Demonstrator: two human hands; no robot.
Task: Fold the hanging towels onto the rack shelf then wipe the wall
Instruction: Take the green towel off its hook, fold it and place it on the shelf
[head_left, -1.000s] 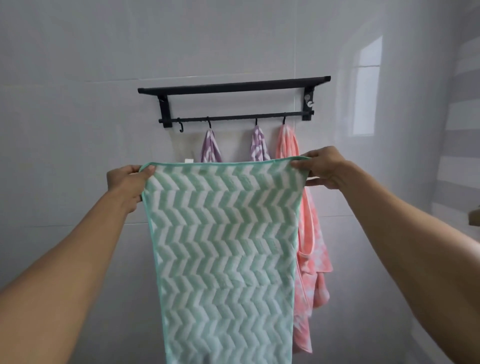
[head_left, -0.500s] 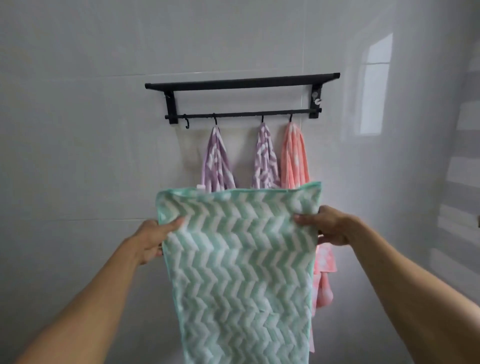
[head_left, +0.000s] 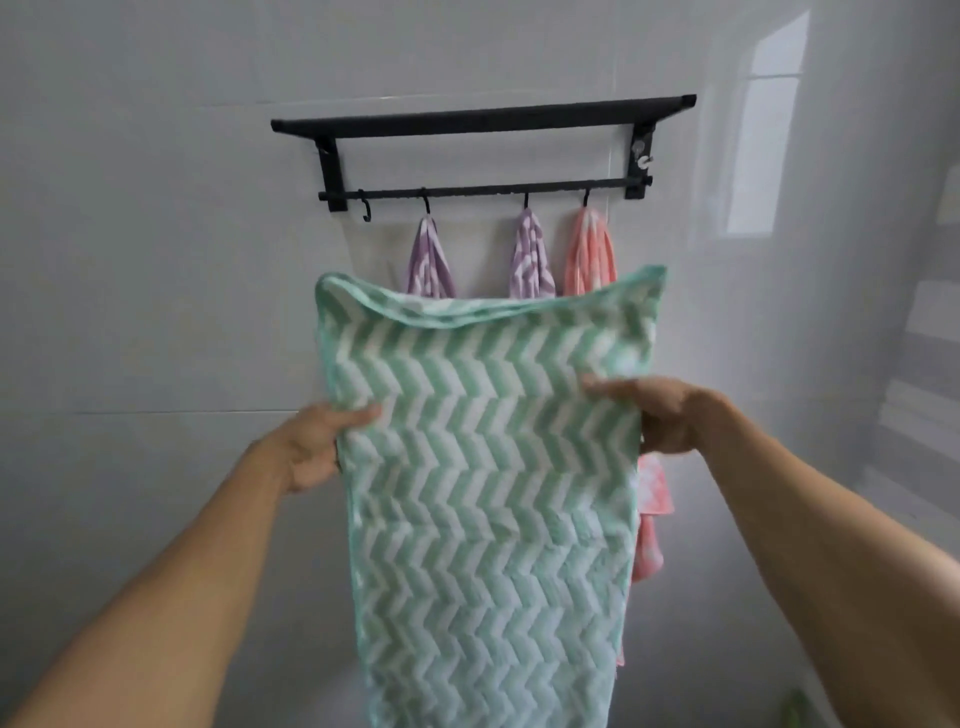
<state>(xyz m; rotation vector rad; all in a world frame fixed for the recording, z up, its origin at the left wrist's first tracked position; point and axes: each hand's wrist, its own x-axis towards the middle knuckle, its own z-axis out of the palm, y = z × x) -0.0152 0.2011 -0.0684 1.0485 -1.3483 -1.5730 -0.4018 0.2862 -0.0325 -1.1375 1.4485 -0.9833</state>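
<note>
A person stands facing a pale tiled wall (head_left: 156, 260), both bare arms reaching forward. At left, the left hand (head_left: 317, 447) has its grip clamped on the left edge of a green towel (head_left: 488, 467), thumb on the near face and fingers hidden behind the cloth. The towel, green and white in a zigzag weave, is held in the air in front of the wall, below the rack and touching nothing else; its top part flops forward above the hands as a loose fold, and the long remainder hangs down out of view. Above it a black rack (head_left: 483, 117) is fixed to the wall, its shelf bare as far as can be seen, with a rail of hooks beneath. The leftmost hook is empty; then come two purple towels (head_left: 428, 260) and, further right, a pink towel (head_left: 592, 249), all on their hooks. At right, the right hand (head_left: 660, 415) pinches the towel's right edge at the same height. To fold well, the hands should probably stay level and taut, bring the edges together so corners meet, then halve again to fit the narrow shelf.
</note>
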